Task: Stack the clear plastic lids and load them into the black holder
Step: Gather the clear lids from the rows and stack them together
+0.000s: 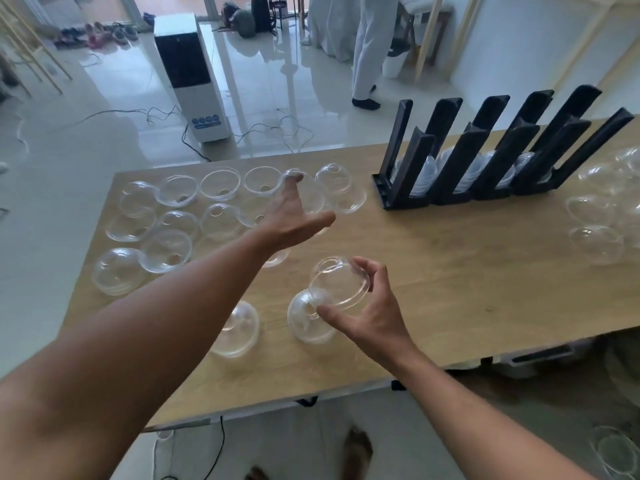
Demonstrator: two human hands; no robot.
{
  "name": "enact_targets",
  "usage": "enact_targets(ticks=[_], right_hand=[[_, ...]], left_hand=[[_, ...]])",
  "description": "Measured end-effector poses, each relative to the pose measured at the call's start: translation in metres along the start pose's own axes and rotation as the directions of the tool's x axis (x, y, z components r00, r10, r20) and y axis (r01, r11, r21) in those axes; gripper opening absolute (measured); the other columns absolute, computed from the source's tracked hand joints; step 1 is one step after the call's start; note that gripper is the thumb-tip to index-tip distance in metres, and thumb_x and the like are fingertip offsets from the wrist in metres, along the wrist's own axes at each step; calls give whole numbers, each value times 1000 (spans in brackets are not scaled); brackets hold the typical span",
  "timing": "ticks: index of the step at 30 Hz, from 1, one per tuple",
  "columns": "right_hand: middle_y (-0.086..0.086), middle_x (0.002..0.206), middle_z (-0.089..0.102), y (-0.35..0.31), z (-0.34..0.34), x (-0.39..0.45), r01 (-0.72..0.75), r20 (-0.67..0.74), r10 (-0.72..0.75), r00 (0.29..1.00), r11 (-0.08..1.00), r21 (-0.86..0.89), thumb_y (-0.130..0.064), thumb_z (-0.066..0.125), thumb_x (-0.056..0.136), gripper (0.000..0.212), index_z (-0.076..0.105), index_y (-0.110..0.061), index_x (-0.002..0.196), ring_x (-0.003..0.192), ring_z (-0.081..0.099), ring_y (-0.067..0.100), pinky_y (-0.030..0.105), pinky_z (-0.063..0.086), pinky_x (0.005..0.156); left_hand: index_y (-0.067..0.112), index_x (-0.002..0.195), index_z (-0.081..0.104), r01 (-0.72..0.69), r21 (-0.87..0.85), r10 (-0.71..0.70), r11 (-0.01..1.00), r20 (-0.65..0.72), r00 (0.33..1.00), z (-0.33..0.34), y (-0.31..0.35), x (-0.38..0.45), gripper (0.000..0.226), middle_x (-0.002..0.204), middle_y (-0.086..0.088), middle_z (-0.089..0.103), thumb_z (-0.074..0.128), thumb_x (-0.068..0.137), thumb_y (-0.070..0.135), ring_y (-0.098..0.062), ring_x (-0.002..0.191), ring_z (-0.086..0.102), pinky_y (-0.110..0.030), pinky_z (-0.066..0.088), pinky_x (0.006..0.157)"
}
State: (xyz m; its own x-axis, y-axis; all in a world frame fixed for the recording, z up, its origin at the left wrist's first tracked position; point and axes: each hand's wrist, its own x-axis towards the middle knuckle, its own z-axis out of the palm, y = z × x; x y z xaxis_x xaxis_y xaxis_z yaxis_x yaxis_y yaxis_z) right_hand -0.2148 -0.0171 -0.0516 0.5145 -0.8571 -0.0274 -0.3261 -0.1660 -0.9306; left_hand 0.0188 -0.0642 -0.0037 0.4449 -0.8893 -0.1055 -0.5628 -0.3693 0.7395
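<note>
Wood-grain worktop (450,271) is carrying everything, with the black holder (485,161) standing at its far side and serving as the landmark. Small stacks of lids are already sitting low in the holder's slots. Left of the holder, the loose clear dome lids (180,223) are lying in rows, some dome up, some dome down; a few more are lying to its right. In front of the holder, nearer the person, the right hand (367,317) is pinching one dome lid (337,284) by its rim between thumb and fingertips, just above another lid (308,320) resting on the worktop. The left hand (294,216) is reaching over the rows with fingers spread, grasping nothing. These lids are looking thin, light, flexible and slick, so holding at the stiffer rim seems safest; squeezing the dome would likely buckle it.
</note>
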Motion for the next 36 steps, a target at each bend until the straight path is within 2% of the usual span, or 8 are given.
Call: enact_targets(ticks=[3, 6, 7, 12, 17, 26, 30, 36], right_hand=[[-16, 146, 47, 7, 22, -4, 48, 37, -45, 998, 996, -81, -62, 90, 62, 101, 36, -34, 142, 134, 46, 6, 36, 37, 112], [-22, 152, 43, 20, 39, -7, 75, 47, -67, 997, 980, -185, -69, 83, 62, 98, 31, -38, 139, 133, 47, 6, 41, 29, 105], [-23, 153, 42, 26, 44, -8, 73, 46, -64, 997, 974, -213, -71, 82, 62, 97, 29, -39, 138, 134, 48, 8, 41, 27, 103], [-20, 156, 40, 57, 56, -12, 70, 24, -66, 998, 944, -323, -84, 70, 63, 97, 26, -37, 137, 135, 49, 13, 38, 23, 99], [-10, 152, 47, 72, 59, -14, 64, 18, -62, 998, 907, -416, -89, 62, 65, 97, 26, -37, 138, 128, 55, 19, 36, 21, 98], [-14, 148, 47, 64, 48, -4, 120, 86, -86, 993, 799, -589, -83, 62, 70, 104, 23, -42, 157, 127, 48, 13, 37, 24, 93], [-11, 153, 44, 67, 46, -1, 124, 95, -85, 992, 809, -574, -83, 61, 70, 104, 25, -37, 156, 131, 46, 15, 37, 25, 95], [-8, 151, 48, 70, 43, 1, 101, 88, -63, 994, 822, -561, -86, 60, 68, 106, 25, -36, 155, 132, 46, 17, 40, 29, 97]], left_hand=[[37, 142, 30, -25, -36, 26, 999, 41, 999, -32, -10, -18, 95, 129, -12, 50, 73, 59, 51, -28, 116, 55, -40, 50, 97], [34, 128, 34, -32, -109, 32, 994, -8, 999, -59, -24, -43, 86, 120, 0, 50, 77, 55, 45, -11, 100, 60, -16, 50, 68], [34, 126, 32, -40, -106, 38, 994, -20, 999, -67, -30, -53, 85, 120, 1, 48, 78, 55, 44, -9, 102, 60, -15, 49, 67], [36, 133, 31, -134, -42, 126, 990, -154, 980, -86, -68, -114, 90, 132, 10, 46, 85, 61, 39, -11, 123, 50, -32, 47, 100], [43, 145, 35, -133, -79, 107, 988, -273, 956, -72, -101, -166, 100, 137, 16, 46, 92, 63, 41, -13, 123, 46, -25, 41, 99], [51, 141, 19, 17, -194, -78, 981, -311, 947, -16, -155, -212, 107, 153, 25, 23, 83, 57, 70, -22, 139, 36, -57, 42, 107], [54, 138, 19, 53, -201, -116, 978, -318, 941, -1, -167, -213, 104, 163, 23, 13, 87, 60, 58, -19, 144, 26, -55, 37, 112], [43, 142, 20, 118, -86, -139, 989, -320, 937, 16, -177, -211, 109, 160, 23, 21, 92, 62, 49, -21, 139, 37, -46, 32, 110]])
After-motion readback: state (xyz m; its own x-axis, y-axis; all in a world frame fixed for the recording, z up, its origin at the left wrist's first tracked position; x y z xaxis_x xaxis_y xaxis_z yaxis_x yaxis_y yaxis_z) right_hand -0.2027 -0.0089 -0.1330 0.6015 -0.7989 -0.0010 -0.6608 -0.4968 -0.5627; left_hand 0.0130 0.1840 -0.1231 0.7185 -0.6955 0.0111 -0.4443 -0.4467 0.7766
